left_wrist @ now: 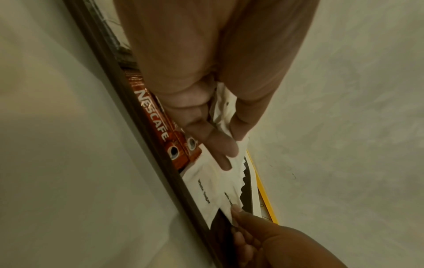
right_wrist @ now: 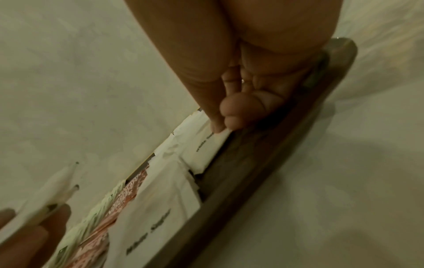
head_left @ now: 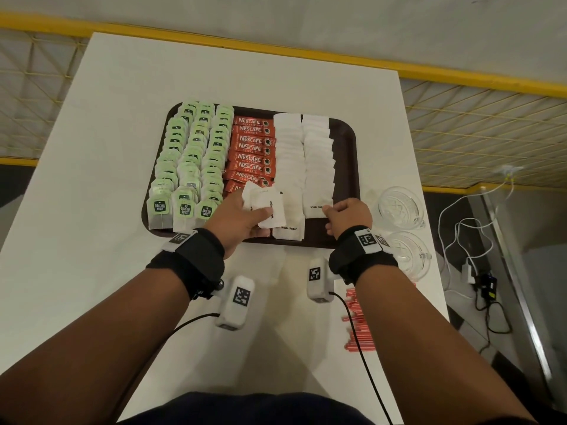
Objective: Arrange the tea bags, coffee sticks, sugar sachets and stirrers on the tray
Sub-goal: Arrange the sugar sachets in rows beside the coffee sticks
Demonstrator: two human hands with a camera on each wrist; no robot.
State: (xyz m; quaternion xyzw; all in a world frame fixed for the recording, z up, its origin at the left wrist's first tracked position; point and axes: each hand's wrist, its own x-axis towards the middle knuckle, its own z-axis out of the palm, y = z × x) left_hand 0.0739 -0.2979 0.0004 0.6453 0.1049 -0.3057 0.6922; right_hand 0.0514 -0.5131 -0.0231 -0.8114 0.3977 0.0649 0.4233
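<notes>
From my head camera, the brown tray sits on the white table, filled in columns: green tea bags on the left, red coffee sticks in the middle, two columns of white sugar sachets on the right. My left hand hovers over the tray's near edge, fingers and thumb curled round a small bunch of sachets — they fan out above the last coffee sticks. My right hand pinches the near corner of the front sachet in the rightmost column. The red stirrers lie off the tray on the table, near my right forearm, and two glass cups stand just right of the tray. From the left wrist, my fingers and thumb clamp the crumpled sachets above a coffee stick; further on, my right hand holds a sachet's corner. From the right wrist, thumb and fingertip meet on the edge of a sachet lying flat inside the tray rim — the other fingers are curled under the palm.
</notes>
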